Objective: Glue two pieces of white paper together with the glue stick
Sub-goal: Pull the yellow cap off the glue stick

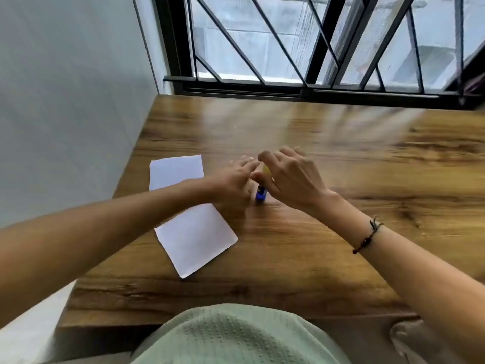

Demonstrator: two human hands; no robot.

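Observation:
Two white paper sheets lie on the wooden table (341, 245): one (175, 170) further back on the left, one (196, 237) nearer and tilted. Just right of them a glue stick (261, 193) with a blue base and a yellow top stands upright. My left hand (233, 179) and my right hand (288, 179) meet around it, both gripping it. My fingers hide most of the yellow part, so whether its cap is on cannot be told. My left forearm crosses over the papers.
The table's left edge runs along a pale wall (65, 101). A barred window (315, 43) stands at the table's far edge. My lap in green cloth (236, 337) sits at the near edge. A cord bracelet (367, 236) is on my right wrist.

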